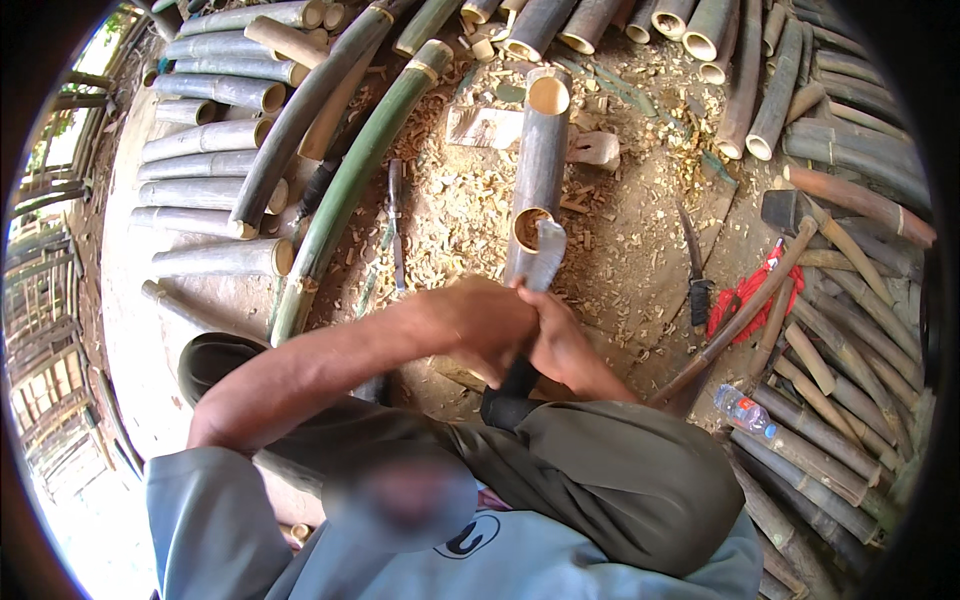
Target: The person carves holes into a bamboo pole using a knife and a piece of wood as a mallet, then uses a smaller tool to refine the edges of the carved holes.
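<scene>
Head view: hands together. Left hand (pixel 478 318) blurred, curled against right hand (pixel 562 345); cannot tell what left grips. Right hand closed around knife (pixel 545 258), fingers wrapped. Knife reaches near opening of gray bamboo tube (pixel 541 165), which crosses wooden block (pixel 595 150) amid shavings (pixel 440 230).

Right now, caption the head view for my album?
Amid shavings, left hand and right hand meet at a knife by a bamboo tube.

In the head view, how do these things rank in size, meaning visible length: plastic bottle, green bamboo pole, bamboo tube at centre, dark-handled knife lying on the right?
Longest to shortest, as they look:
1. Green bamboo pole
2. Bamboo tube, visible part
3. Dark-handled knife
4. Plastic bottle
</scene>
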`<state>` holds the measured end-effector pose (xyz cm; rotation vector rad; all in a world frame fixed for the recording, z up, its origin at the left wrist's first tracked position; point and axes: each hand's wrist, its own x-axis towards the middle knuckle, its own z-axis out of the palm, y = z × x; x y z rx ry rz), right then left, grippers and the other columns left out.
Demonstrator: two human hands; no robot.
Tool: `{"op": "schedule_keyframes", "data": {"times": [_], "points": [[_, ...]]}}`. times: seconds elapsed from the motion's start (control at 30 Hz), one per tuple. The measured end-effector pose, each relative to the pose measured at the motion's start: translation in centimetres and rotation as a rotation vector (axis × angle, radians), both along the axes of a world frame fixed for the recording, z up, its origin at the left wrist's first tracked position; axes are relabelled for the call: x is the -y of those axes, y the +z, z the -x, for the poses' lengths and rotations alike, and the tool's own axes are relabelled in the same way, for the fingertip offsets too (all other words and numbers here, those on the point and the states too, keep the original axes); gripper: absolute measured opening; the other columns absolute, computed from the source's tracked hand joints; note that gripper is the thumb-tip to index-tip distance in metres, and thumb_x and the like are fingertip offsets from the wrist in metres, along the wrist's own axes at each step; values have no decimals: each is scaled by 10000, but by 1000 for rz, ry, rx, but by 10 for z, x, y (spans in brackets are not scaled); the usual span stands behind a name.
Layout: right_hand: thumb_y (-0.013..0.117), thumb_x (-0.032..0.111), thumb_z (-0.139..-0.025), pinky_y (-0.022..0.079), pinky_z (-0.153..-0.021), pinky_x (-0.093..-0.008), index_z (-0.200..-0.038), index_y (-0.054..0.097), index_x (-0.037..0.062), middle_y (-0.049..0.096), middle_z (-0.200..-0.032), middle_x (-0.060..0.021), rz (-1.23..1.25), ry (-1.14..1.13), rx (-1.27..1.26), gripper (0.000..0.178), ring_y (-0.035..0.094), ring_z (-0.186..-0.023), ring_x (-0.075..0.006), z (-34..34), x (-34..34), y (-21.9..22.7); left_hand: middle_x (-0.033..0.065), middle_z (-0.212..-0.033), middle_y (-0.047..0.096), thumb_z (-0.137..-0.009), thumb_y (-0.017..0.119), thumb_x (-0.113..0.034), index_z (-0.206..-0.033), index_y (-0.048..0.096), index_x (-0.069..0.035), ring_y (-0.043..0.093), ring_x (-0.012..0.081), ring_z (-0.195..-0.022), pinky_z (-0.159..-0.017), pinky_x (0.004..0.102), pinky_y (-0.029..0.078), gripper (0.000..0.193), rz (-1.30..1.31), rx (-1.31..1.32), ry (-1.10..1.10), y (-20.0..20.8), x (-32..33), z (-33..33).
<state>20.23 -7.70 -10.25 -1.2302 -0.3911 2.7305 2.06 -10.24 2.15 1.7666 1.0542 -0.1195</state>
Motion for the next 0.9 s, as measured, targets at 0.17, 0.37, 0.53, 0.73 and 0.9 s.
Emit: {"op": "schedule_keyframes", "data": {"times": [0.17, 0.37, 0.53, 0.73, 0.9], "points": [[582, 199, -966, 470, -1001, -421, -1302, 513, 28, 604, -1225, -112, -1441, 647, 379, 383, 593, -1157, -252, -114, -48, -94, 173, -1253, 549, -696, 844, -238, -1374, 486, -171, 600, 350, -1143, -853, 446, 543, 769, -586, 77, 93, -48, -63, -73], [634, 196, -901, 495, -918, -410, -1174, 560, 35, 620, -1058, -103, -1789, 1244, 918, 325, 611, -1014, -226, -49, -156, -4, 235, -1448, 352, -733, 761, -31, -1544, 274, -283, 518, 413, -1218, -976, 483, 524, 979, -358, 162, 516, -89, -106, -65], [692, 186, -793, 504, -811, -381, -928, 588, 68, 596, -822, -70, -2201, 1645, 608, 207, 594, -803, -197, 54, -187, 59, 290, -1485, 251, -652, 607, 186, -1539, 308, -328, 485, 442, -1224, -988, 476, 527, 1068, -661, 409, 1169, -99, -90, -56], [722, 211, -719, 482, -765, -389, -938, 671, 87, 661, -860, -82, -2466, 1602, 367, 256, 609, -748, -257, 93, -179, 55, 265, -1340, 369, -655, 653, 124, -1518, 267, -125, 475, 445, -1225, -995, 501, 497, 977, -850, 574, 1574, -104, -85, -48], [561, 325, -975, 477, -1027, -405, -1289, 525, 60, 622, -1089, -150, -952, 635, 860, 412, 616, -1089, -268, -13, -152, 13, 210, -1207, 551, -666, 763, 49, -1359, 458, -138, 580, 396, -1118, -962, 468, 535, 781, -243, 260, 566, -89, -110, -57]]}}
